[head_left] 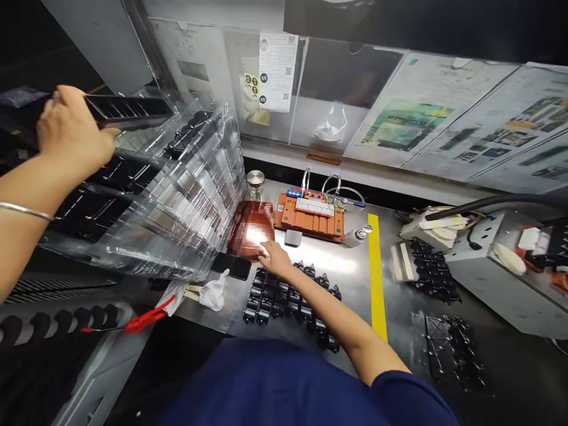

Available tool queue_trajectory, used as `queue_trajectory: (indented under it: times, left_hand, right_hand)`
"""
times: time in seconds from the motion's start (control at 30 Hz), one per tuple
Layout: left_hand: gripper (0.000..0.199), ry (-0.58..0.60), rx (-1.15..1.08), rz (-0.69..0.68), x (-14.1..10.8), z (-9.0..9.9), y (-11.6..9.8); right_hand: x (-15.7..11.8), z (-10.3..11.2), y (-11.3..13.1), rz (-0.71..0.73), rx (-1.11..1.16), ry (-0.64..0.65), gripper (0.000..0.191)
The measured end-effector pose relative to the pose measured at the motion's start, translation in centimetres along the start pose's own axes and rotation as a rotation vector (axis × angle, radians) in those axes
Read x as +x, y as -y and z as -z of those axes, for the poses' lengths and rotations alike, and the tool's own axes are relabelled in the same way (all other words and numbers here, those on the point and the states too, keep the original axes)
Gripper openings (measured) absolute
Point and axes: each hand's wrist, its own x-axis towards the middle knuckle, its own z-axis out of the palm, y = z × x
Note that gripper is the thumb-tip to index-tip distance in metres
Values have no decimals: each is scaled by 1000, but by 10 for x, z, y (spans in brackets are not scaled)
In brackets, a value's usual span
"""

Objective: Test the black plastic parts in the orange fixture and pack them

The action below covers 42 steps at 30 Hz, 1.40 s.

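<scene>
Paper-lined wall (328, 77), shiny metal bench (350, 263) (floor (173, 373) probably dark).

I count my two hands, left hand (73, 133) and right hand (274, 258), one bracelet (22, 207) and one held black part (131, 108). There is one orange fixture (308, 220), one jar (255, 184), one grey block (293, 238), one phone (239, 268), one white cloth (215, 293), one red tool (148, 316) and one yellow strip (376, 266). The clear trays (190, 195) overlap too much to count, and my arm hides some black pieces (266, 296), so I can't number those.
</scene>
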Motion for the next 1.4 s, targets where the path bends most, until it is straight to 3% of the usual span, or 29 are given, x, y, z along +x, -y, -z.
queue_trajectory:
  times: [0.07,0.13,0.2,0.27,0.33,0.37,0.43,0.5,0.57,0.67,0.73,0.8,0.9,0.97,1.03,1.23,1.4]
  left_hand:
    - [115,218,160,40,7,-7,-8]
    - [109,323,161,-84,-16,1,-19]
    - [100,286,-21,-302,-65,16,-31]
    - [71,204,-288,-392,-128,23,-42]
    - [38,327,-558,-423,-188,5,-54]
    - [34,516,-656,-337,-211,-15,-60]
    - [37,873,-765,47,-241,-68,-71]
    - [45,1020,-952,541,-250,-125,-81]
    - [43,1036,-1141,765,-249,-169,-91]
    - [35,955,-1280,775,-249,-195,-108]
    - [35,936,-1311,726,-255,-189,-118]
    - [31,949,-1324,602,-264,-174,-126]
    - [18,892,-1189,193,-272,-151,-133]
    - [17,817,-1056,-75,-273,-139,-134]
    - [23,793,-1007,-229,-270,-130,-133]
    - [26,897,-1155,-320,-266,-116,-130]
    - [25,839,-1197,-299,-267,-113,-130]
  right_hand:
    - [20,-14,6,34,-144,73,68]
    - [31,-24,6,41,-287,151,77]
    - [35,-30,2,23,-331,181,61]
    - [34,-31,-2,26,-324,187,37]
    - [32,-26,-5,35,-312,187,25]
    - [29,-23,-5,39,-303,181,25]
    - [23,-16,-5,40,-286,155,28]
    - [11,-9,-4,65,-264,110,30]
    - [-6,-2,-2,132,-231,68,30]
    - [-28,11,1,261,-138,125,29]
    - [-36,22,5,278,-10,180,39]
    - [-36,33,12,204,117,84,46]
    - [-29,47,28,44,155,-163,37]
    - [-24,55,38,28,149,-180,25]
    - [-22,65,43,76,192,-100,17]
    - [-22,98,35,164,370,225,16]
    - [-26,103,35,117,395,221,15]
